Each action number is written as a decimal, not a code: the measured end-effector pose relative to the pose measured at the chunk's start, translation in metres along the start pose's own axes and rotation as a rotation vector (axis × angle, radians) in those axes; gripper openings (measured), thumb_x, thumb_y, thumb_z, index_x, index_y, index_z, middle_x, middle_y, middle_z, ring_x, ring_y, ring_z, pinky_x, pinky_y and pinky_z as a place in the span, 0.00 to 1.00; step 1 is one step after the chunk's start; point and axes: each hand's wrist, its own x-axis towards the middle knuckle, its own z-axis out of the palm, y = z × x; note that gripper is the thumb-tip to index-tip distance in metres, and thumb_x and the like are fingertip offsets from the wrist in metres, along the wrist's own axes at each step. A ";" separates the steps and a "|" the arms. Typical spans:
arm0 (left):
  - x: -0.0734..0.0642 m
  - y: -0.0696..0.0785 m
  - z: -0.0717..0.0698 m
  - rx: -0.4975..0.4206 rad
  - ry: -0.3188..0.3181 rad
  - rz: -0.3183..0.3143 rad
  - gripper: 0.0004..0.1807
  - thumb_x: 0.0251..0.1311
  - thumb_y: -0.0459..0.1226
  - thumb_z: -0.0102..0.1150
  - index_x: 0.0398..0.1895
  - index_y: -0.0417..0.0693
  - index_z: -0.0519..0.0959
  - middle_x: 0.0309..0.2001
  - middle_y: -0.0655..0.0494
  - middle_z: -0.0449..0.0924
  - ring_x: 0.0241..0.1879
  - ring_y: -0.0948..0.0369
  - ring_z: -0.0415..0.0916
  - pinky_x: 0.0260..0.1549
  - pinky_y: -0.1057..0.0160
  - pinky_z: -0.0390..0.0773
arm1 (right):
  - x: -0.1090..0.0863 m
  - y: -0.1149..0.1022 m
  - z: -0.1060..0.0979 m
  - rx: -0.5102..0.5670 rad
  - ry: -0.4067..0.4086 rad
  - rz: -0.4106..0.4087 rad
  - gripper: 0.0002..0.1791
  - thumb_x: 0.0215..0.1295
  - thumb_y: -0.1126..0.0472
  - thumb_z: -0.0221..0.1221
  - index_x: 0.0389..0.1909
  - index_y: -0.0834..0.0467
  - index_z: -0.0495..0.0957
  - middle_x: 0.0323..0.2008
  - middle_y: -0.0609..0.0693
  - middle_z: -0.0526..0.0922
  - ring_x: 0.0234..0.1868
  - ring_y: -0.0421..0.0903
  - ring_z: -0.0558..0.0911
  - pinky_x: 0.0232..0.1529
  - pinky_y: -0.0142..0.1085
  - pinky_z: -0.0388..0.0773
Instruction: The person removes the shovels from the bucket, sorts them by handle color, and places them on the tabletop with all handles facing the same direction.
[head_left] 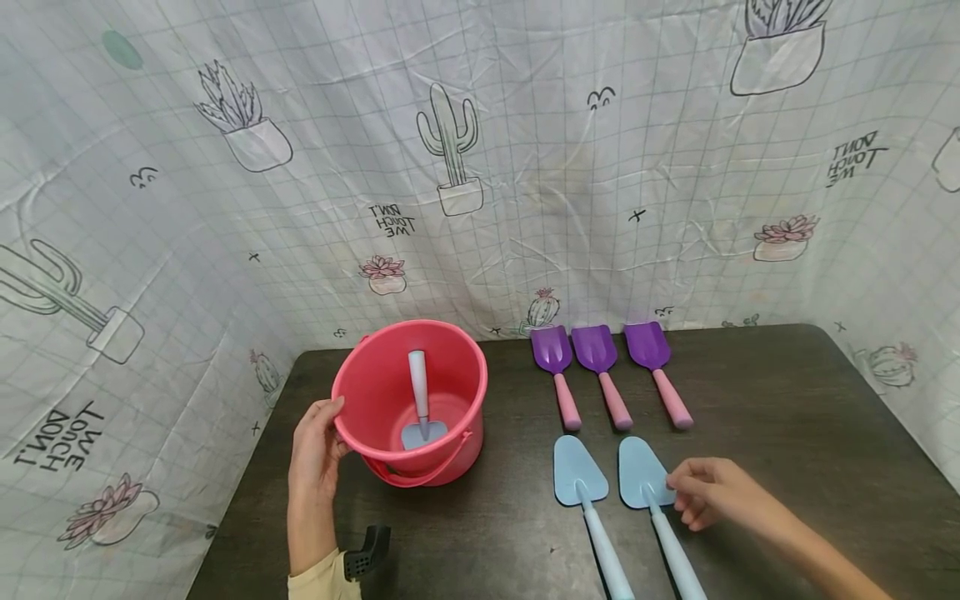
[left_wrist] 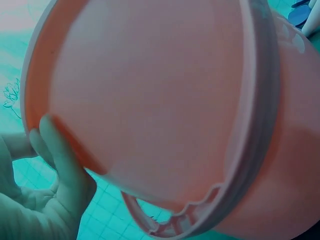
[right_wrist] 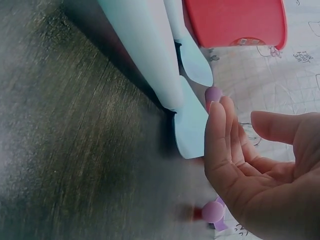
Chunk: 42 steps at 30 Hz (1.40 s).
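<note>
My left hand (head_left: 315, 442) grips the rim of a pink-red bucket (head_left: 465, 450) at its left side, thumb on the rim. The left wrist view shows that hand (left_wrist: 55, 190) at the edge of the bucket's wide mouth. Inside the bucket stands a pale trowel (head_left: 418, 383), blade down, handle up. My right hand (head_left: 708, 492) is beside the blade of a light blue trowel (head_left: 641, 471); its fingers are loosely bent, the thumb apart from them in the right wrist view. A second light blue trowel (head_left: 579, 471) lies to the left of that one.
Three purple shovels with pink handles, a left one (head_left: 552, 350), a middle one (head_left: 595, 348) and a right one (head_left: 648, 343), lie in a row at the back of the dark table (head_left: 765, 400). A patterned white sheet (head_left: 540, 167) hangs behind and at both sides.
</note>
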 end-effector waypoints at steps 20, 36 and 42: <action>0.003 0.006 -0.004 -0.056 -0.053 -0.058 0.12 0.66 0.38 0.56 0.44 0.40 0.67 0.29 0.49 0.77 0.22 0.61 0.79 0.28 0.64 0.83 | 0.011 -0.010 0.002 0.016 -0.019 -0.045 0.18 0.72 0.58 0.50 0.41 0.73 0.72 0.27 0.56 0.78 0.26 0.47 0.80 0.30 0.44 0.82; 0.006 0.007 -0.006 -0.080 -0.079 -0.064 0.12 0.66 0.38 0.56 0.43 0.39 0.68 0.32 0.47 0.79 0.27 0.58 0.84 0.27 0.62 0.82 | 0.026 -0.053 0.012 0.023 -0.010 -0.144 0.18 0.71 0.58 0.52 0.40 0.74 0.71 0.27 0.59 0.77 0.25 0.47 0.80 0.31 0.47 0.82; 0.005 0.007 -0.006 -0.114 -0.092 -0.061 0.10 0.67 0.37 0.55 0.42 0.40 0.68 0.31 0.47 0.79 0.27 0.57 0.84 0.25 0.61 0.82 | 0.036 -0.075 0.021 -0.008 0.002 -0.174 0.16 0.70 0.57 0.54 0.36 0.69 0.72 0.28 0.63 0.77 0.24 0.50 0.80 0.31 0.48 0.82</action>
